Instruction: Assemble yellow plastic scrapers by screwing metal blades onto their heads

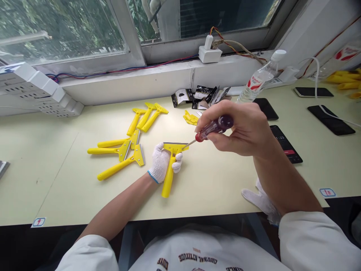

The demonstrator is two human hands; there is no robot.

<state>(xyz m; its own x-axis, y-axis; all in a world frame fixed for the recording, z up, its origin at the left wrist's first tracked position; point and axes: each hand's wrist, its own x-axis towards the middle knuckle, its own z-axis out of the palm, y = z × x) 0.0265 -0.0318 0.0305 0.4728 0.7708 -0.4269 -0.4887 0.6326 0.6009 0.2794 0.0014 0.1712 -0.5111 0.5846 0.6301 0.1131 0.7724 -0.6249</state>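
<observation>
My left hand [162, 162], in a white knit glove with a blue cuff, grips a yellow plastic razor scraper [169, 177] upright by its neck, with the handle pointing toward me. My right hand [239, 130], bare, pinches a screwdriver [216, 127] with a dark red handle. Its thin metal shaft reaches the right side of the scraper's head, and the tip appears to rest at a screw there. Several other yellow scrapers [118, 150] lie to the left, and a further group [148, 116] lies beyond them. Small loose yellow parts [190, 118] sit just past the held scraper.
Black-and-white packaging cards [194, 97] lie at the table's back edge. A water bottle [258, 81] and several phones [329, 119] are at the right. A spare white glove [261, 201] lies under my right forearm. A white power strip [42, 90] rests at back left.
</observation>
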